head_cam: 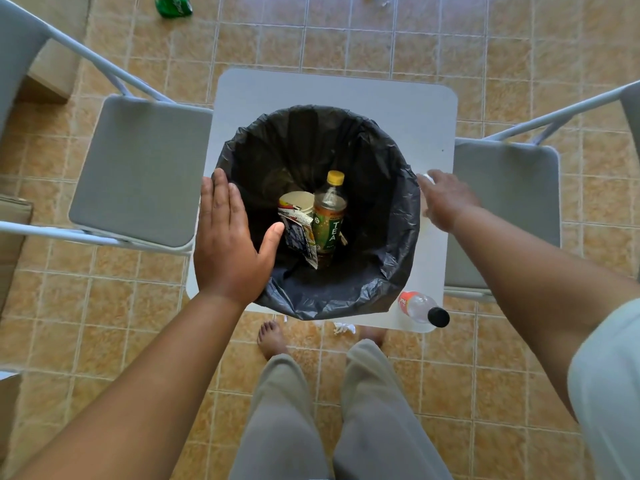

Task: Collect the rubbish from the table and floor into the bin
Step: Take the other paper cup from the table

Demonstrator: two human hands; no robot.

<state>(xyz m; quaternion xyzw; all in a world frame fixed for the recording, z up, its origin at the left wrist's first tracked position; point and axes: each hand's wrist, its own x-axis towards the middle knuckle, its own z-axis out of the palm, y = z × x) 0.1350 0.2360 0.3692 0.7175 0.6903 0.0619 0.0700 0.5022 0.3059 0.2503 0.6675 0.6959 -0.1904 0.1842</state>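
My left hand (227,247) is flat and spread, empty, at the bin (388,258) rim, 9 o'clock. My right hand (445,200) closes on something small and white at 3; grip unclear. Clear bottle (420,308) lies on the table (398,98) at 5: light, slick, crushable; I'd grab mid-body.

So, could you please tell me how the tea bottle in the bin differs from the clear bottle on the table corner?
The tea bottle has a yellow cap and a green label; the clear bottle has a black cap and a red-orange label. The tea bottle stands inside the black-lined bin, already collected, while the clear bottle lies on its side at the table edge, not yet binned. Both are capped plastic drink bottles.
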